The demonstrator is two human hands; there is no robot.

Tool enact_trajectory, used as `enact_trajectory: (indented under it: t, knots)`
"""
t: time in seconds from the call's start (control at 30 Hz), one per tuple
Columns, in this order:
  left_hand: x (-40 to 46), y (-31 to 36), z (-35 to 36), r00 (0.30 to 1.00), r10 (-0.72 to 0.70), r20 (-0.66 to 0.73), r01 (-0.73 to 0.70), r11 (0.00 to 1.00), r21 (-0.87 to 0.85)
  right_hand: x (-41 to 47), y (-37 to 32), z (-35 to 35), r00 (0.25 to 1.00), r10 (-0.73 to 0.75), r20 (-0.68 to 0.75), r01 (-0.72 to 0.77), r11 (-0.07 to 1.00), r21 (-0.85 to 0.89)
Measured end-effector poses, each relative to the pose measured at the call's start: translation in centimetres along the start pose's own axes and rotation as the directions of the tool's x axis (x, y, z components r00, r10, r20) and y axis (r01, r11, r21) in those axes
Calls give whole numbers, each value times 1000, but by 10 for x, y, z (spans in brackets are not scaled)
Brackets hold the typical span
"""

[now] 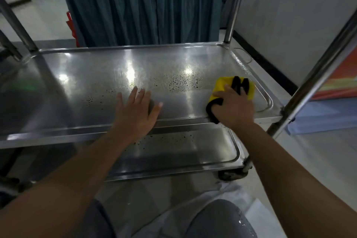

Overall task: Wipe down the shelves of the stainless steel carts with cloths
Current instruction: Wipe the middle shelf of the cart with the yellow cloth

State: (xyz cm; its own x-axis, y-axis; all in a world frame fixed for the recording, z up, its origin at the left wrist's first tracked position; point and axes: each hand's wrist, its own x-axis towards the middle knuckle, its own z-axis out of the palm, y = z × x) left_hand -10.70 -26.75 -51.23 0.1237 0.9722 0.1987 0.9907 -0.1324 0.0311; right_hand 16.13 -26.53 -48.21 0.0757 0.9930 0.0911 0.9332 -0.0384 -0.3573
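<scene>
On the middle shelf [96, 83] of the cart, near its right rim: right hand [233, 109] grasping a yellow-and-black cloth [225, 88]. Left hand [136, 111] rests flat at the front edge, fingers released; droplet-speckled steel lies bare between them.

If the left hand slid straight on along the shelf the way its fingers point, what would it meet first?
The left hand lies flat on the middle shelf, fingers pointing toward the far side. Ahead lie only water droplets, then probably the shelf's raised far rim. The yellow cloth sits off to the right.
</scene>
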Motion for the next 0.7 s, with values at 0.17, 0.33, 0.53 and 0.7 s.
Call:
enact_trajectory:
  t: [0.17, 0.33, 0.53, 0.7]
  knots:
    - [-1, 0, 1, 999, -43, -17, 43, 999, 20, 3, -44, 18, 972, -204, 116, 201, 979, 35]
    - [-5, 2, -7, 999, -34, -7, 34, 999, 8, -9, -17, 10, 966, -254, 57, 244, 959, 144]
    - [-17, -64, -24, 1000, 13, -11, -11, 989, 150, -12, -3, 2, 984, -180, -14, 180, 968, 178]
    - [-37, -157, -36, 992, -109, -57, 116, 983, 145, -12, -9, 1, 990, -139, -30, 142, 980, 142]
